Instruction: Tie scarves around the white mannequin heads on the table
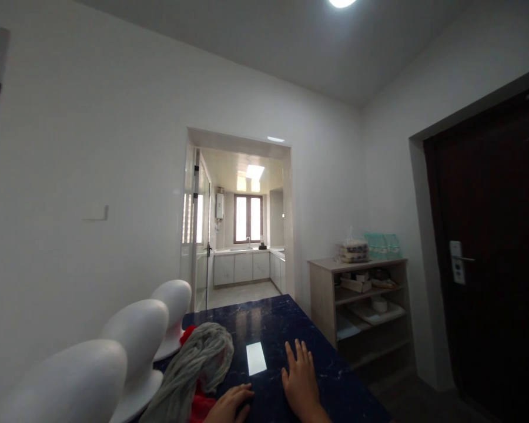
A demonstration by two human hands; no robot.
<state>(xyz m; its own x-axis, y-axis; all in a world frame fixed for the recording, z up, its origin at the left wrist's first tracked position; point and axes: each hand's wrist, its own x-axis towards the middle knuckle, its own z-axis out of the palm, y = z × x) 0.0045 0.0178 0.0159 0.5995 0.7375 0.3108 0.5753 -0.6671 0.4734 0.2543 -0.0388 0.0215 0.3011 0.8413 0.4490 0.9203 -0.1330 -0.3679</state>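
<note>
My right hand [301,379] lies palm down on the dark blue marbled table [282,317], its fingers stretched out and slightly spread. At the bottom edge is my left hand [230,404], partly cut off. Its fingers point right over the tabletop, with a dark patch under them that I cannot make out. Between and beyond the hands is a bright white rectangle [256,358]; whether it is a flat object or a reflection, I cannot tell. A heap of grey cloth [194,364] lies left of my left hand, with red cloth [201,406] showing under it.
White rounded chairs [134,332] line the table's left side. At the right stands a shelf unit [321,267] bearing stacked containers [352,251] and bottles [382,245]. Behind the table a doorway opens onto a kitchen with cabinets [242,267]. A dark door [498,235] is far right.
</note>
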